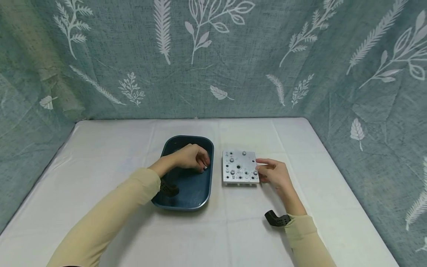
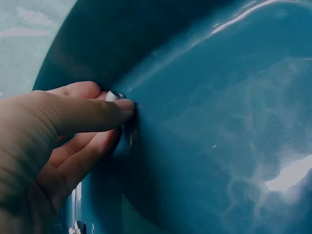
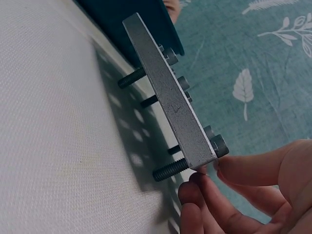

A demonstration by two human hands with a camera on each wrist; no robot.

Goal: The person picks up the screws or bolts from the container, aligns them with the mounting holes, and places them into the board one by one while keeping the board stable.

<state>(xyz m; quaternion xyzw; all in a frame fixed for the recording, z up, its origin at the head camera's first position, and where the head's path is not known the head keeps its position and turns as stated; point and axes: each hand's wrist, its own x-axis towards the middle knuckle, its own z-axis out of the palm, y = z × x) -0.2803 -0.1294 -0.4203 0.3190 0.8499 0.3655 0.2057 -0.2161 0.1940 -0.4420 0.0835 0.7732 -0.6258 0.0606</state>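
Inside the dark blue tray (image 1: 186, 204), near its right wall, my left hand (image 1: 191, 157) pinches a small shiny metal piece (image 2: 115, 95) between thumb and fingers. Most of that piece is hidden, so its exact kind cannot be told. To the right of the tray is a square silver metal plate (image 1: 246, 161) with holes and several socket-head screws. My right hand (image 1: 275, 173) holds the plate at its right edge, thumb and fingers at one corner. Seen from the side in the right wrist view, the screws' threaded ends (image 3: 170, 170) stick out below the plate, which is raised above the cloth.
A white cloth (image 1: 233, 237) covers the table. Green curtains (image 1: 140, 48) with white leaf prints hang behind and at both sides. A black wrist mount (image 1: 277, 218) sits on the right wrist, and another (image 1: 169, 189) on the left, over the tray.
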